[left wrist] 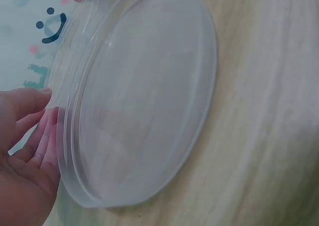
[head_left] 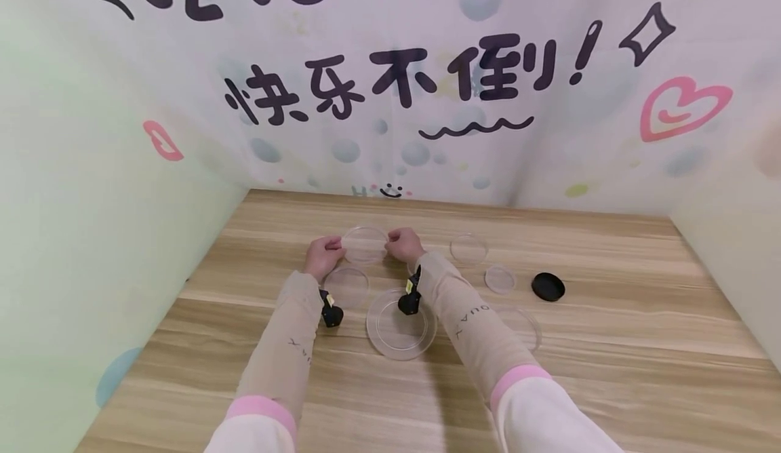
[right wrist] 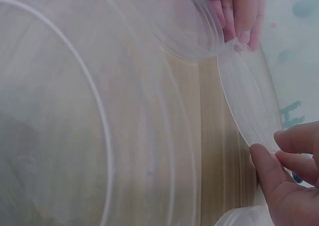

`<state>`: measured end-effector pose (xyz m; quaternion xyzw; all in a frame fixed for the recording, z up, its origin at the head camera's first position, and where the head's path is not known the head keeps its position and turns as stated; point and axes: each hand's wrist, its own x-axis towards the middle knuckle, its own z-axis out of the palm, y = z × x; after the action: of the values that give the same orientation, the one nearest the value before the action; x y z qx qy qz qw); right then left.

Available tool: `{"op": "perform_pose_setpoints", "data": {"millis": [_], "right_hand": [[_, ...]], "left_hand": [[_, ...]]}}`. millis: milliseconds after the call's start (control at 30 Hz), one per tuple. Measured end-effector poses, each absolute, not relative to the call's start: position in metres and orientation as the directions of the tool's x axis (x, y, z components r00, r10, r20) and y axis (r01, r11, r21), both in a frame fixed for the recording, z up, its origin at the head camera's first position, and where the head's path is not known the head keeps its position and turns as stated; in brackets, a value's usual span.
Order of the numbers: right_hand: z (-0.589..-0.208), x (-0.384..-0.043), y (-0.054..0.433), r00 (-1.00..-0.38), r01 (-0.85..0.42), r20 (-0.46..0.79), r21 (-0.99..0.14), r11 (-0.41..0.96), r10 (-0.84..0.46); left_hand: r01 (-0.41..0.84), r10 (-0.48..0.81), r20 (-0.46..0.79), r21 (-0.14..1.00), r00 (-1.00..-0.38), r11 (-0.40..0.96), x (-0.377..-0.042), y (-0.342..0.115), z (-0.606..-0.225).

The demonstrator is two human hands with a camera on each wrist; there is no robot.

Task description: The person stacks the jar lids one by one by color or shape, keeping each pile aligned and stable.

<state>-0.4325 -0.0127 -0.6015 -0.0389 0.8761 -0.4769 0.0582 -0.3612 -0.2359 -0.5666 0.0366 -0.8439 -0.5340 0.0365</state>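
Observation:
Near the back of the table, my left hand (head_left: 323, 258) and right hand (head_left: 405, 244) hold a clear round plastic lid (head_left: 365, 244) between them, at opposite sides of its rim. In the right wrist view the lid (right wrist: 246, 94) stands tilted, pinched by the right thumb and fingers (right wrist: 271, 171), with the left hand (right wrist: 241, 11) at its far end. Just in front of the left hand lies another clear round lid (head_left: 346, 287), which fills much of the left wrist view. A larger clear lid (head_left: 401, 350) with an inner ring lies below the right wrist.
More clear round pieces lie to the right: one at the back (head_left: 468, 248), a small disc (head_left: 500, 279) and a large one (head_left: 529, 331) partly behind the right sleeve. Beyond them is a black round lid (head_left: 548, 287). A printed cloth wall (head_left: 390, 161) borders the wooden table (head_left: 641, 290).

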Motion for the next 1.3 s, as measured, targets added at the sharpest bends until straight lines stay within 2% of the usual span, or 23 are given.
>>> {"op": "perform_pose_setpoints", "data": {"millis": [67, 133, 233, 300, 333, 433, 633, 700, 800, 933, 1033, 1100, 1167, 1300], "right_hand": [[-0.636, -0.459, -0.012, -0.987, 0.033, -0.108, -0.860, 0.510, -0.120], [-0.674, -0.486, -0.010, -0.989, 0.032, -0.097, -0.882, 0.471, -0.114], [-0.704, -0.509, -0.010, -0.983, 0.082, -0.142, -0.902, 0.423, -0.113], [-0.710, -0.515, -0.011, -0.981, 0.117, -0.168, -0.911, 0.396, -0.098], [-0.703, -0.511, -0.012, -0.979, 0.134, -0.183, -0.913, 0.384, -0.095], [-0.664, -0.486, -0.014, -0.974, 0.178, -0.217, -0.909, 0.377, -0.061], [-0.505, -0.375, -0.012, -0.965, 0.225, -0.254, -0.932, 0.285, -0.068], [-0.471, -0.353, -0.012, -0.958, 0.257, -0.283, -0.925, 0.280, -0.055], [-0.479, -0.363, -0.008, -0.959, 0.237, -0.272, -0.926, 0.294, -0.082], [-0.555, -0.427, 0.005, -0.972, 0.124, -0.162, -0.969, 0.215, -0.168], [-0.577, -0.449, 0.015, -0.971, 0.107, -0.136, -0.983, 0.149, -0.196], [-0.568, -0.445, 0.020, -0.969, 0.119, -0.147, -0.982, 0.149, -0.197], [-0.532, -0.418, 0.025, -0.967, 0.126, -0.157, -0.979, 0.160, -0.202], [-0.495, -0.390, 0.033, -0.964, 0.086, -0.119, -0.986, 0.144, -0.240]], "left_hand": [[-0.010, -0.084, 0.026, 0.918, -0.996, 0.396, -0.358, -0.234, -0.562], [-0.008, -0.075, 0.022, 0.929, -0.997, 0.370, -0.348, -0.230, -0.548], [-0.054, -0.107, -0.015, 0.925, -0.994, 0.375, -0.326, -0.217, -0.515], [-0.106, -0.131, -0.060, 0.917, -0.990, 0.384, -0.310, -0.207, -0.489], [-0.146, -0.143, -0.096, 0.904, -0.985, 0.402, -0.302, -0.201, -0.474], [-0.154, -0.144, -0.104, 0.904, -0.984, 0.398, -0.292, -0.195, -0.458], [-0.083, -0.138, -0.031, 0.916, -0.990, 0.392, -0.286, -0.193, -0.448], [-0.064, -0.147, -0.007, 0.922, -0.989, 0.383, -0.286, -0.192, -0.447], [-0.058, -0.172, 0.011, 0.917, -0.985, 0.394, -0.287, -0.191, -0.444], [-0.058, -0.181, 0.019, 0.911, -0.983, 0.408, -0.287, -0.189, -0.437], [-0.061, -0.161, 0.003, 0.919, -0.987, 0.391, -0.285, -0.186, -0.429], [-0.056, -0.139, -0.003, 0.923, -0.990, 0.382, -0.284, -0.185, -0.425], [-0.056, -0.114, -0.014, 0.924, -0.993, 0.379, -0.283, -0.184, -0.421], [-0.049, -0.054, -0.031, 0.928, -0.998, 0.369, -0.280, -0.183, -0.414]]}}
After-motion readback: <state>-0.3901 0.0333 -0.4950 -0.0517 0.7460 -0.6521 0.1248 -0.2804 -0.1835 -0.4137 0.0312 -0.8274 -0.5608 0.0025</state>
